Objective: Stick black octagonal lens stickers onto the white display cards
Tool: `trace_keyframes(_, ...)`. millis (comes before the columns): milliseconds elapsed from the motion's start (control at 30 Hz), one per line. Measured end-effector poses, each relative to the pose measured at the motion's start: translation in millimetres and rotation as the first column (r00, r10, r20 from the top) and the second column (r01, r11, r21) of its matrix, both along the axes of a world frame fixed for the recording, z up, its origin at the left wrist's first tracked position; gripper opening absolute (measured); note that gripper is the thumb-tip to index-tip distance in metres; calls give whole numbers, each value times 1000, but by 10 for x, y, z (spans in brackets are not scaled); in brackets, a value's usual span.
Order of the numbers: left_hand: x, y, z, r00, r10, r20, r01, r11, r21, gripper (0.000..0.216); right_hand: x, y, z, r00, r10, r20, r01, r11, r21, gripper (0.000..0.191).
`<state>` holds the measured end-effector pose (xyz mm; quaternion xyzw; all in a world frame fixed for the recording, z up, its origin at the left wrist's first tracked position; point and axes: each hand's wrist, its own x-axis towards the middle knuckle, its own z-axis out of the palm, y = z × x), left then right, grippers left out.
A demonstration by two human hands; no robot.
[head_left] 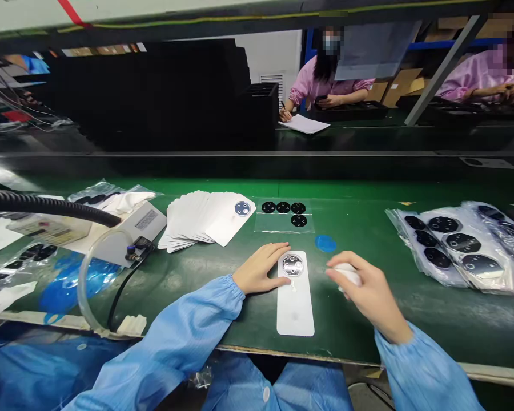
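Observation:
A white phone back panel (294, 311) lies flat on the green bench in front of me. At its top end is a round black camera lens cover (292, 265) with several small circles and a glare on it. My left hand (260, 269) is open, its fingers and thumb spread at the panel's left edge near the lens cover. Right of the panel, my right hand (366, 288) is closed on a small white wad (350, 274), which looks like cloth; most of it is hidden by the fingers. A round blue film (325, 244) lies just beyond that hand.
A fanned stack of white panels (197, 220) lies at left. Behind my hands is a clear sheet (285, 222) with several black discs. Bagged lens covers (462, 242) lie at right. A white device (139, 225) with hoses stands left. Two people in pink work across the bench.

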<state>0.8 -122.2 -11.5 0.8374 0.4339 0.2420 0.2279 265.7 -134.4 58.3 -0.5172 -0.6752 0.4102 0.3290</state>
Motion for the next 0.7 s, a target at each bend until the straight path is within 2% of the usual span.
trace_keyframes(67, 7, 6, -5, 999, -6, 38, 7, 1000, -30, 73, -196, 227, -157, 991, 92, -99, -107, 981, -161, 27)
trace_keyframes(133, 10, 20, 3, 996, -7, 86, 13, 998, -67, 69, -341, 376, -276, 984, 129, -126, -153, 966, -207, 30)
trace_keyframes(233, 4, 23, 10, 984, 16, 179, 10, 990, -142, 66, -466, 492, -400, 981, 116, -157, -145, 972, -186, 33)
trace_keyframes(400, 51, -41, -40, 907, 142, 398, -5, 946, -326, 72, -505, 612, -587, 983, -14, -185, -2, 996, -89, 36)
trace_keyframes(467, 106, -80, -57, 834, 228, 503, 6, 907, -422, 77, -499, 642, -631, 982, -41, -184, 28, 997, -76, 37)
trace_keyframes(567, 150, -197, -9, 673, 390, 629, 35, 832, -553, 85, -488, 635, -631, 985, -41, -168, 33, 998, -47, 36)
trace_keyframes(633, 91, -387, 86, 555, 495, 669, 29, 792, -610, 72, -450, 607, -619, 988, -1, -155, -1, 1000, -17, 34)
trace_keyframes(700, -44, -725, 204, 434, 588, 683, -35, 768, -639, 52, -369, 612, -635, 989, 65, -136, -63, 998, 12, 32)
